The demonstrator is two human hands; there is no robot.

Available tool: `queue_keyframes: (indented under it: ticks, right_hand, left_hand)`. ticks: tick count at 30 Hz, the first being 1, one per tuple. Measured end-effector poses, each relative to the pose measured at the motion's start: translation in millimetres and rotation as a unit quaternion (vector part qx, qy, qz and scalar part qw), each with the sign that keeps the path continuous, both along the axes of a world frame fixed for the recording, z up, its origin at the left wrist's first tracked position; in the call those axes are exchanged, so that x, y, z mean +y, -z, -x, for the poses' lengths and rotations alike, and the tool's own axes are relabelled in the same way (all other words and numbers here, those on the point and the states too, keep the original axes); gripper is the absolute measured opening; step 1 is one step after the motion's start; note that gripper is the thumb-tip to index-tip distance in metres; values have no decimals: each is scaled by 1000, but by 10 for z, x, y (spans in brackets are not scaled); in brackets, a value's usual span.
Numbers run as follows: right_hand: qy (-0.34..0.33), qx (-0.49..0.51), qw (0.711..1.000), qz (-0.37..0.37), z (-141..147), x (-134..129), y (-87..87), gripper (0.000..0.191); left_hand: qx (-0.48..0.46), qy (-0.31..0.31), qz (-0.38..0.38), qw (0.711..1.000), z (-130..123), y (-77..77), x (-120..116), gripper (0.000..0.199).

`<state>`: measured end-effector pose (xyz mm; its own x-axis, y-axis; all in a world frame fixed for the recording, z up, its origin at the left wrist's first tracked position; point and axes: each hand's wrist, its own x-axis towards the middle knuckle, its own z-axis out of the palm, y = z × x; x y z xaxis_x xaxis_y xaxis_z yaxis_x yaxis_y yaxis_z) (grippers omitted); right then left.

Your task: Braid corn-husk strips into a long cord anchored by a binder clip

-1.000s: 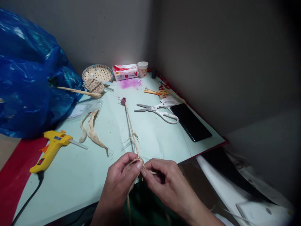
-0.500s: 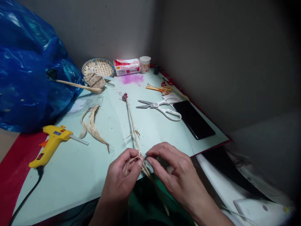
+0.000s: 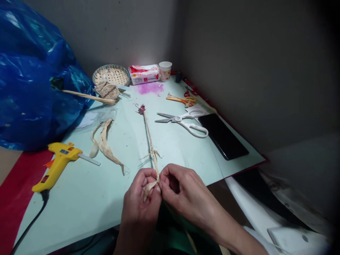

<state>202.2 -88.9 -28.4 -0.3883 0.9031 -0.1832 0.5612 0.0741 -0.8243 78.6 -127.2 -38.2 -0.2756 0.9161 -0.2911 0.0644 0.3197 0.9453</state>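
A thin pale braided cord (image 3: 150, 138) runs from a dark red binder clip (image 3: 141, 109) on the table down to my hands. Near its middle, short loose ends stick out to both sides. My left hand (image 3: 143, 194) is closed round the cord's lower end, with a pale strip (image 3: 150, 188) curling over its fingers. Thumb and forefinger of my right hand (image 3: 180, 187) are pinched on the strands beside it, the fingertips of both hands almost touching. A long loose strand hangs below my right hand over something dark green.
Left stand a yellow glue gun (image 3: 57, 164), dry husk pieces (image 3: 106, 145) and a blue bag (image 3: 39, 81). Right are white scissors (image 3: 183, 122) and a black phone (image 3: 223, 136). Behind are a woven basket (image 3: 113, 74), tissue pack (image 3: 145, 74) and paper cup (image 3: 165, 72).
My right hand has moved left against the cord, its thumb and forefinger closing into a pinch. The strip at my left hand now lies broader over the fingers. The view has shifted slightly.
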Motion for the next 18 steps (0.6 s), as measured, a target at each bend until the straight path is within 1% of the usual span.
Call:
queue_keyframes:
  ticks: [5, 8, 10, 13, 15, 18]
  right_hand:
    - [0, -1, 1000, 14, 40, 45, 9, 10]
    - [-7, 0, 1000, 12, 35, 65, 38, 11]
    - [-20, 8, 1000, 8, 23, 78, 56, 12]
    - [-38, 19, 999, 12, 3, 106, 62, 13]
    - [-43, 29, 998, 21, -10, 133, 54, 15]
    - [-43, 54, 997, 25, -23, 176, 46, 12]
  left_hand:
    - [-31, 28, -5, 999, 69, 73, 31, 12]
    - [-26, 38, -4, 999, 121, 96, 57, 19]
    - [-41, 47, 10, 998, 153, 85, 78, 22]
    - [-93, 60, 50, 993, 193, 58, 104, 24]
    - [-120, 60, 63, 989, 215, 67, 118, 27]
    - [-113, 56, 28, 992, 236, 143, 132, 32]
